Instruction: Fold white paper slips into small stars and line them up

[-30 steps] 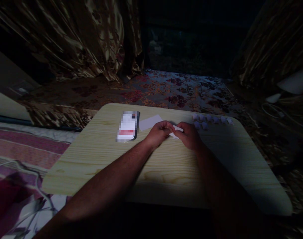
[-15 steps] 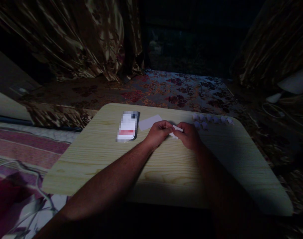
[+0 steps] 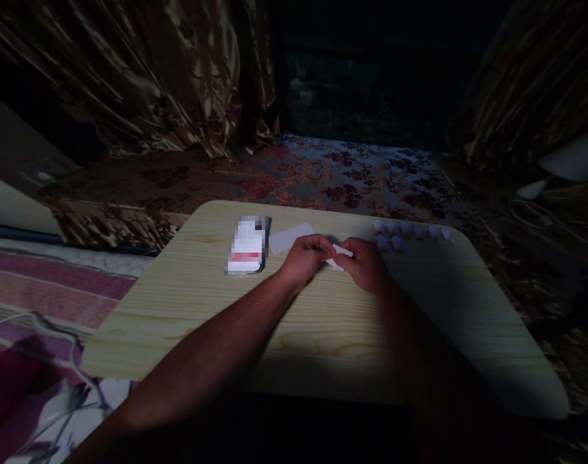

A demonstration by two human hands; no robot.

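Over the middle of the wooden table [image 3: 216, 335], my left hand [image 3: 306, 258] and my right hand [image 3: 366, 261] meet around a small piece of folded white paper [image 3: 342, 251]. The fingers of both hands are closed on it, and part of the paper is hidden by them. Behind my left hand a flat pale sheet of paper [image 3: 290, 238] lies on the tabletop. Beyond my right hand, near the far right edge, sit several small folded paper pieces [image 3: 406, 229] in two rows.
Left of the sheet lies a phone-shaped white object [image 3: 248, 245], partly blurred out. A striped bed cover [image 3: 47, 283] with white cables [image 3: 74, 348] is at the left. A patterned ledge [image 3: 332, 171] and curtains [image 3: 197, 71] stand behind the table, and a white lamp [image 3: 574, 158] is at right.
My fingers have shifted slightly on the folded paper, and its visible part has turned a little. The other things on the table have stayed put.
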